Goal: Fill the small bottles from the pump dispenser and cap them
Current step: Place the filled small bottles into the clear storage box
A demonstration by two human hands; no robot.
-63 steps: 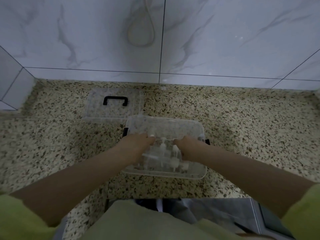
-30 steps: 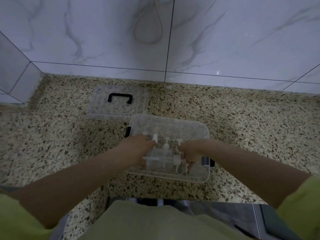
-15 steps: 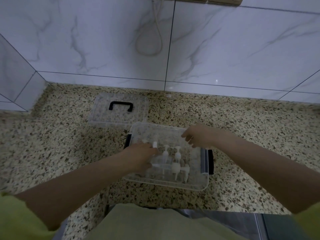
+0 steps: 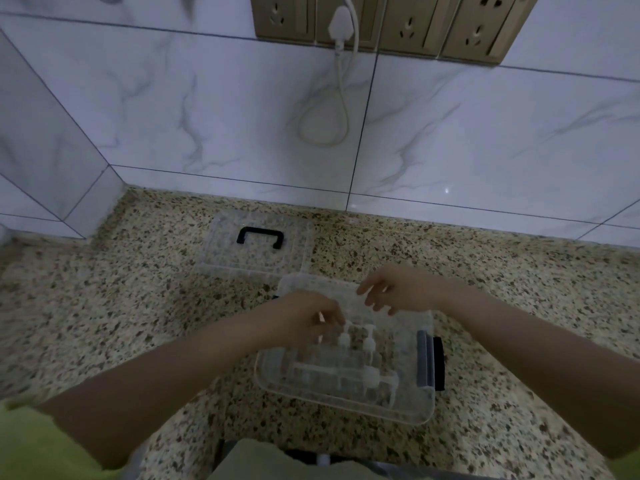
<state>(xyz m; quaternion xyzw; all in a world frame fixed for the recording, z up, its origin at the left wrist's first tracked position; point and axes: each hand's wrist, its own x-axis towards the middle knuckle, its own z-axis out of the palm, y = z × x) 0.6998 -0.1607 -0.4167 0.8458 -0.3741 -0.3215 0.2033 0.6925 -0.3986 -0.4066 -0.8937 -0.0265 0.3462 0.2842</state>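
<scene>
A speckled stone counter (image 4: 104,306) runs under a marble-tiled wall (image 4: 485,133) that carries a row of sockets (image 4: 381,22), with a white cable (image 4: 341,98) hanging in a loop from one plug. On the counter lies a clear lid (image 4: 221,251) with a black handle (image 4: 260,237), and just in front of it, touching or nearly so, sits the clear storage box (image 4: 398,407) with a dark latch (image 4: 431,362) on its right side. Inside the box the small bottles (image 4: 353,362) with white pump tops stand and lie in a loose cluster toward the near left; no separate large pump dispenser shows itself. The left hand (image 4: 304,320) reaches down into the box with its fingers curled among the pump tops, seemingly pinching one, though blur hides exactly which. The right hand (image 4: 398,292) hovers over the far rim, fingers loosely spread and holding nothing. The step in hand looks like lifting the bottles out, so filling has not begun. To do it well, the left hand should take one bottle by its body rather than its pump head, lift it straight up clear of its neighbours, and the right hand should steady the light box by its rim so it does not slide or tip.
</scene>
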